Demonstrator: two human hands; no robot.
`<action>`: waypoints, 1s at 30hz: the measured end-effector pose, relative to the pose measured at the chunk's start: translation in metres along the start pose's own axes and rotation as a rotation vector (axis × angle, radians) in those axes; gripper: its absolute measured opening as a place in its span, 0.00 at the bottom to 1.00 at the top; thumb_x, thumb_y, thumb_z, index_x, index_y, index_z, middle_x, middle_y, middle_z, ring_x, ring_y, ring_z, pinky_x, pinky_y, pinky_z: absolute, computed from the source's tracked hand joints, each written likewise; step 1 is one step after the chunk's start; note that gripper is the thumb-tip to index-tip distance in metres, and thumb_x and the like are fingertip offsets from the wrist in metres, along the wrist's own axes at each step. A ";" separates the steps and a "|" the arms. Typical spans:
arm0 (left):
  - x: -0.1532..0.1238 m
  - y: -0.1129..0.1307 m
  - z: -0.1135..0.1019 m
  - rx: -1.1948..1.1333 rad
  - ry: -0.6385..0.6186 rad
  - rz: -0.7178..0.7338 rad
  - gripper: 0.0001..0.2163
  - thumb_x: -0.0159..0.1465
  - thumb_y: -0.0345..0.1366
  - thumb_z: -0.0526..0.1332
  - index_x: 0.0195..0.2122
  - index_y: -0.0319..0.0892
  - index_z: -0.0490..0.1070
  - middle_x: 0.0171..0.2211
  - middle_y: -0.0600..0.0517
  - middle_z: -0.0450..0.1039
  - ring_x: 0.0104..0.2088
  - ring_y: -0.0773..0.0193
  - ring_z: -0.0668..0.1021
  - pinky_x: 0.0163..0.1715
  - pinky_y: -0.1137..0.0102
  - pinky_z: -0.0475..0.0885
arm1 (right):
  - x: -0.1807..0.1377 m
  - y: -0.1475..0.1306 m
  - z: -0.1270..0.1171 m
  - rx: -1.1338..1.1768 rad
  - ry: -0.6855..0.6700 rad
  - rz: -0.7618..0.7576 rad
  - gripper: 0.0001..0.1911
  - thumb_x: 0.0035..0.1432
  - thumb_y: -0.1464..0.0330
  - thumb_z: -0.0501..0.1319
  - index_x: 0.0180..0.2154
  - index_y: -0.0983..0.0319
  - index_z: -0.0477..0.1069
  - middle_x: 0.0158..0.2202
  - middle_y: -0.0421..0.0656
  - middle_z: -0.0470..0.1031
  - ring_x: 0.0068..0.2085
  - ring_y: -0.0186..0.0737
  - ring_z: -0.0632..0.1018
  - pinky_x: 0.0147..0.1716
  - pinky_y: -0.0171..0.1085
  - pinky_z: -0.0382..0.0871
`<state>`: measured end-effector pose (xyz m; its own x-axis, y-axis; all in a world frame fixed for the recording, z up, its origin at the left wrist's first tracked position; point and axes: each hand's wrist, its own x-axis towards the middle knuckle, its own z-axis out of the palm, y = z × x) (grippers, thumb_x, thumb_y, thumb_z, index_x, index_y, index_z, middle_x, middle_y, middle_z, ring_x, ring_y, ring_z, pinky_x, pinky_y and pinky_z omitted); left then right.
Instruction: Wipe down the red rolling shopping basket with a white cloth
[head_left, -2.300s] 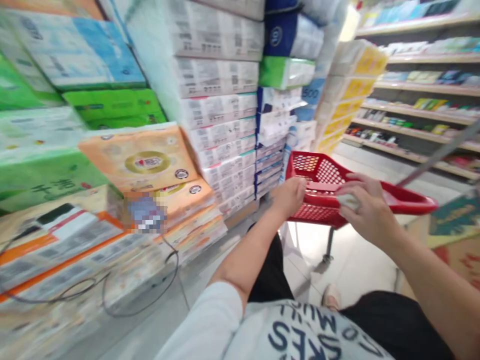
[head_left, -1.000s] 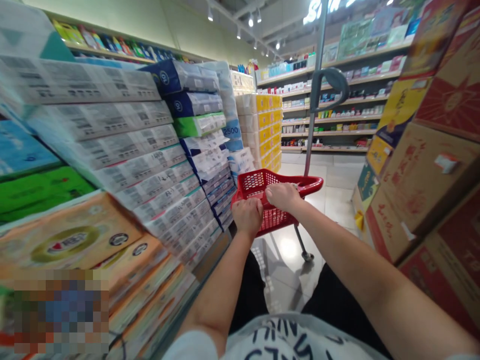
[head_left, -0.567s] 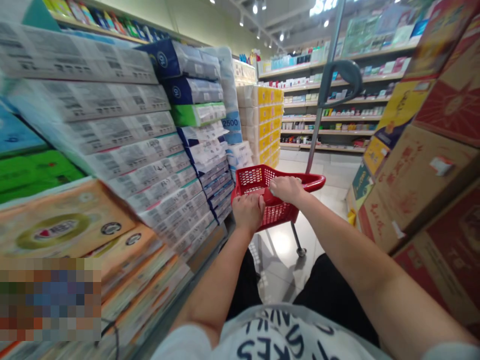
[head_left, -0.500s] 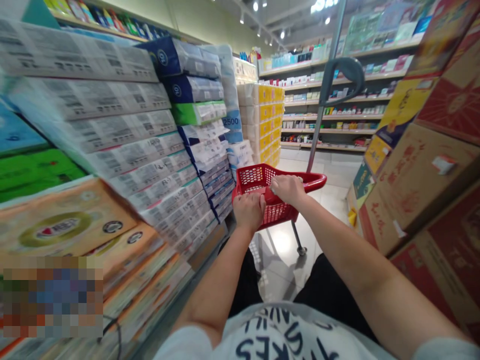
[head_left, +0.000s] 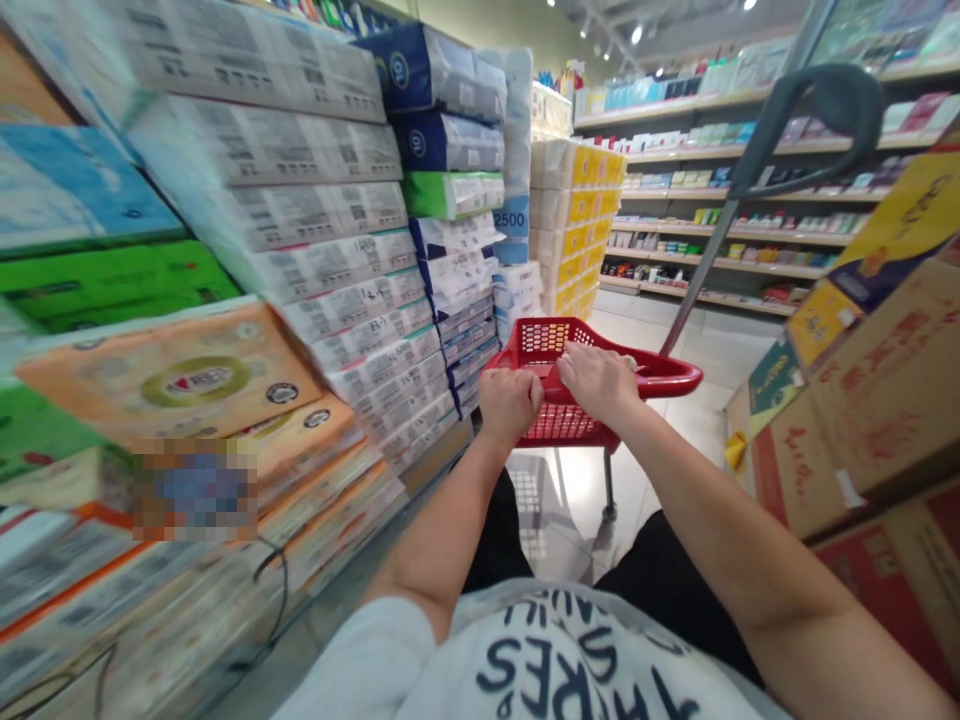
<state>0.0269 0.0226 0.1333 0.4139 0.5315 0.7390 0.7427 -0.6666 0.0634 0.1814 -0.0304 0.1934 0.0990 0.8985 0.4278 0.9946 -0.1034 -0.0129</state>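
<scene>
Gripping the red handle [head_left: 555, 390], the left hand [head_left: 513, 405] and right hand [head_left: 600, 382] are holding the red basket cart [head_left: 570, 425], which is sitting just beyond them, probably feeling stiff, light and smooth, steering best from there

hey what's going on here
A person in a store aisle has their left hand closed on the near edge of a red perforated plastic shopping cart, with the right hand laid over it alongside. White plastic-wrapped packs are stacked on the left, brown cardboard cartons with red print on the right, and stocked shelves stand ahead.
</scene>
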 end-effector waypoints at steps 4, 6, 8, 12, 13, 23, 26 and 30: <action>-0.001 -0.006 -0.006 0.017 -0.024 -0.023 0.13 0.67 0.36 0.50 0.29 0.45 0.71 0.29 0.48 0.75 0.36 0.57 0.73 0.42 0.60 0.57 | 0.011 -0.008 -0.015 -0.042 -0.319 -0.047 0.20 0.66 0.63 0.45 0.41 0.63 0.74 0.45 0.53 0.76 0.45 0.52 0.76 0.44 0.49 0.66; -0.002 -0.008 -0.006 0.016 -0.014 -0.019 0.13 0.67 0.36 0.50 0.30 0.45 0.71 0.29 0.48 0.75 0.36 0.57 0.73 0.42 0.60 0.57 | 0.013 -0.011 -0.018 -0.046 -0.384 -0.052 0.18 0.65 0.64 0.48 0.41 0.64 0.74 0.45 0.54 0.76 0.45 0.53 0.76 0.43 0.50 0.66; -0.003 -0.009 -0.006 0.010 -0.004 -0.009 0.13 0.67 0.36 0.49 0.30 0.45 0.71 0.29 0.49 0.74 0.35 0.57 0.73 0.41 0.60 0.57 | 0.008 -0.015 -0.015 -0.039 -0.262 -0.024 0.19 0.66 0.64 0.46 0.41 0.64 0.74 0.44 0.53 0.77 0.45 0.52 0.76 0.44 0.49 0.66; -0.004 -0.009 -0.005 0.013 -0.008 -0.012 0.13 0.67 0.37 0.49 0.29 0.45 0.71 0.28 0.49 0.74 0.35 0.57 0.73 0.41 0.60 0.57 | -0.013 -0.021 -0.010 -0.058 -0.022 0.013 0.22 0.68 0.64 0.42 0.40 0.64 0.73 0.42 0.52 0.77 0.44 0.49 0.77 0.46 0.46 0.65; -0.004 -0.009 -0.005 0.015 -0.011 -0.019 0.13 0.67 0.37 0.50 0.29 0.45 0.71 0.28 0.49 0.74 0.35 0.57 0.73 0.42 0.60 0.57 | -0.015 -0.020 -0.011 -0.064 -0.046 -0.002 0.22 0.67 0.63 0.42 0.40 0.64 0.73 0.42 0.52 0.77 0.43 0.49 0.77 0.45 0.46 0.66; -0.004 -0.003 -0.003 0.010 -0.006 -0.016 0.13 0.67 0.37 0.50 0.29 0.44 0.71 0.29 0.49 0.74 0.36 0.58 0.73 0.43 0.60 0.57 | -0.035 -0.012 0.010 -0.005 0.185 -0.071 0.21 0.65 0.66 0.46 0.53 0.65 0.69 0.48 0.52 0.74 0.50 0.50 0.72 0.53 0.46 0.59; 0.001 -0.004 0.001 0.000 -0.015 -0.023 0.13 0.67 0.37 0.50 0.29 0.45 0.71 0.29 0.49 0.75 0.36 0.57 0.73 0.43 0.60 0.57 | -0.046 -0.018 0.022 0.004 0.294 -0.139 0.22 0.64 0.66 0.48 0.55 0.66 0.67 0.52 0.53 0.72 0.55 0.50 0.69 0.56 0.46 0.54; 0.006 0.001 0.005 -0.019 -0.023 -0.019 0.11 0.66 0.36 0.52 0.30 0.44 0.72 0.30 0.49 0.75 0.36 0.57 0.74 0.43 0.60 0.58 | -0.040 -0.015 0.009 -0.038 0.158 -0.130 0.20 0.64 0.66 0.47 0.49 0.66 0.71 0.48 0.53 0.75 0.50 0.49 0.72 0.51 0.45 0.59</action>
<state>0.0330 0.0277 0.1349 0.4124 0.5558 0.7218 0.7405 -0.6660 0.0897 0.1632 -0.0608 0.1682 -0.0391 0.8278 0.5597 0.9964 -0.0098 0.0842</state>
